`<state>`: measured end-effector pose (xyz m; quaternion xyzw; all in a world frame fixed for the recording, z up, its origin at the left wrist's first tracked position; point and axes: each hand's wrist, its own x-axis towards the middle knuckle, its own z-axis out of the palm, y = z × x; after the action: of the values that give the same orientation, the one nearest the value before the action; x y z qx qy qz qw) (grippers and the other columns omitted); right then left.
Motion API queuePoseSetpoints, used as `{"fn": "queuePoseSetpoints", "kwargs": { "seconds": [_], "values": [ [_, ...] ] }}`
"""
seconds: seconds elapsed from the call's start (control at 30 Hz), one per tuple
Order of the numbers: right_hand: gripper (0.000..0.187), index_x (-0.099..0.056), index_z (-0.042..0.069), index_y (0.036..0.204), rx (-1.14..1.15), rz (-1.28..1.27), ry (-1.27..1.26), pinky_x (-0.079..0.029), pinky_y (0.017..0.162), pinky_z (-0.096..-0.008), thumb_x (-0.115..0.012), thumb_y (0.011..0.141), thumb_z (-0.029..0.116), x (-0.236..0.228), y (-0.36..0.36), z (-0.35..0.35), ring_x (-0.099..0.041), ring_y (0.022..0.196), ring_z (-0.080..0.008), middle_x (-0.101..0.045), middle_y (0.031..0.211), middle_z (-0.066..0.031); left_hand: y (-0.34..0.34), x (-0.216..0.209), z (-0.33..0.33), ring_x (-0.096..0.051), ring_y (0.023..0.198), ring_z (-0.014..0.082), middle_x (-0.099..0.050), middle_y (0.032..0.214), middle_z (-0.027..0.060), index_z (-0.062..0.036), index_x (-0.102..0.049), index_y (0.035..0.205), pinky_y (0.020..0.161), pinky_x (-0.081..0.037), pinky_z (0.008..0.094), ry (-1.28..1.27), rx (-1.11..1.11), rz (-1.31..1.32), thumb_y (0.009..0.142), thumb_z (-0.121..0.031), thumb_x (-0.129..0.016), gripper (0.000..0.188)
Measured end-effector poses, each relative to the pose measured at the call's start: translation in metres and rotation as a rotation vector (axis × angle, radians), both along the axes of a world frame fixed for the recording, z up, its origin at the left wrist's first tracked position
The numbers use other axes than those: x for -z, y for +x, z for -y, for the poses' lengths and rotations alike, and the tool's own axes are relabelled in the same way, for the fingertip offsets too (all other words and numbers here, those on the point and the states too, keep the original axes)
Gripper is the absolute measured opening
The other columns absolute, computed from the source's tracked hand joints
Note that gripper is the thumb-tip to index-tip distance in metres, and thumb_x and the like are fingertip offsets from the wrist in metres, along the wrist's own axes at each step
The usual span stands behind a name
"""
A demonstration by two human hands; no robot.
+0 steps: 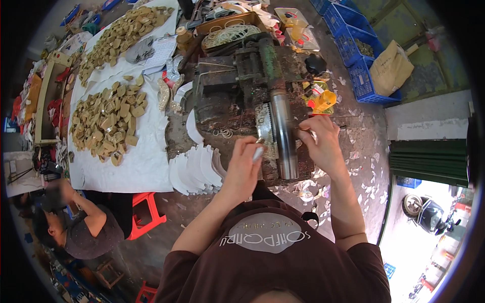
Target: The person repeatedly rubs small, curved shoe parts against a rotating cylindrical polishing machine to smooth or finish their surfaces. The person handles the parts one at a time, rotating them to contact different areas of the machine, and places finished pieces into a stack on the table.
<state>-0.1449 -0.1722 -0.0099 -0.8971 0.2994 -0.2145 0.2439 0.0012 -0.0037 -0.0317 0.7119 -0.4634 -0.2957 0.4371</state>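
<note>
A greasy machine [217, 96] stands in front of me, with a shiny steel roller [284, 134] running toward me from its green pipe-like part [271, 65]. On the roller's left side, my left hand [243, 169] is closed in a pinch; a small white piece [258, 153] shows at its fingers, whether held or worn I cannot tell. A toothed metal strip [264, 126] lies between that hand and the roller. My right hand [322, 144] is at the roller's right side, thumb and fingers pinched together; anything in them is too small to make out.
Curved white sheets [194, 169] overlap left of my left hand. Heaps of tan blocks [108, 121] cover a white-sheeted table [151, 166]. A co-worker [93, 227] sits at lower left near a red stool [146, 214]. Blue crates [361, 76] stand at far right; paper scraps litter the floor.
</note>
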Motion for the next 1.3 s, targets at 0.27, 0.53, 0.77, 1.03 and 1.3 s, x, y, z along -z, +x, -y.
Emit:
{"fn": "queuePoseSetpoints", "kwargs": {
  "seconds": [0.27,0.53,0.77,1.03,1.3],
  "values": [
    [0.013,-0.06,0.001,0.092,0.0,0.175,0.19,-0.045,0.071,-0.0354,-0.066,0.081,0.004,-0.004,0.001,-0.004,-0.059,0.076,-0.0244,-0.06,0.083,-0.0094,0.084,0.027,-0.092,-0.048,0.11,0.034,-0.05,0.115,0.0147,-0.0015,-0.057,0.106,0.096,-0.037,0.0396,0.025,-0.437,0.433,0.079,0.006,-0.049,0.029],
    [0.013,-0.059,-0.001,0.091,-0.059,0.222,0.246,-0.045,0.07,-0.0342,-0.066,0.08,0.002,-0.012,0.011,-0.015,-0.058,0.075,-0.0243,-0.059,0.083,-0.0099,0.059,0.045,-0.12,-0.048,0.106,0.0373,-0.047,0.115,0.0189,-0.0016,-0.055,0.105,0.089,-0.041,0.0432,0.354,0.03,0.292,0.078,0.003,-0.054,0.028],
    [0.023,-0.063,0.005,0.095,-0.249,0.219,0.048,-0.037,0.082,-0.0387,-0.073,0.074,0.009,-0.035,0.04,-0.064,-0.05,0.094,-0.0278,-0.057,0.106,-0.0104,0.025,-0.016,-0.038,-0.048,0.101,0.017,-0.048,0.111,0.0094,-0.0001,-0.047,0.123,0.089,-0.04,0.0314,-0.263,-0.059,-0.271,0.101,-0.032,-0.036,0.041],
    [0.027,-0.059,0.006,0.092,-0.138,0.419,-0.042,-0.036,0.087,-0.0415,-0.07,0.07,-0.004,-0.016,0.047,-0.084,-0.043,0.106,-0.0324,-0.051,0.116,-0.0135,-0.02,-0.037,0.012,-0.047,0.1,0.0175,-0.046,0.109,0.0107,0.0003,-0.039,0.127,0.088,-0.039,0.0309,-0.56,-0.152,-0.486,0.1,-0.044,-0.033,0.052],
    [0.015,-0.05,0.002,0.089,-0.037,0.451,0.243,-0.043,0.066,-0.0325,-0.056,0.079,-0.008,-0.034,0.008,-0.026,-0.056,0.075,-0.0261,-0.057,0.083,-0.0122,0.015,-0.027,0.006,-0.051,0.087,0.0223,-0.051,0.091,0.0133,-0.0013,-0.051,0.102,0.082,-0.04,0.0318,-0.181,-0.392,-0.259,0.097,-0.016,-0.045,0.017]
  ]
}}
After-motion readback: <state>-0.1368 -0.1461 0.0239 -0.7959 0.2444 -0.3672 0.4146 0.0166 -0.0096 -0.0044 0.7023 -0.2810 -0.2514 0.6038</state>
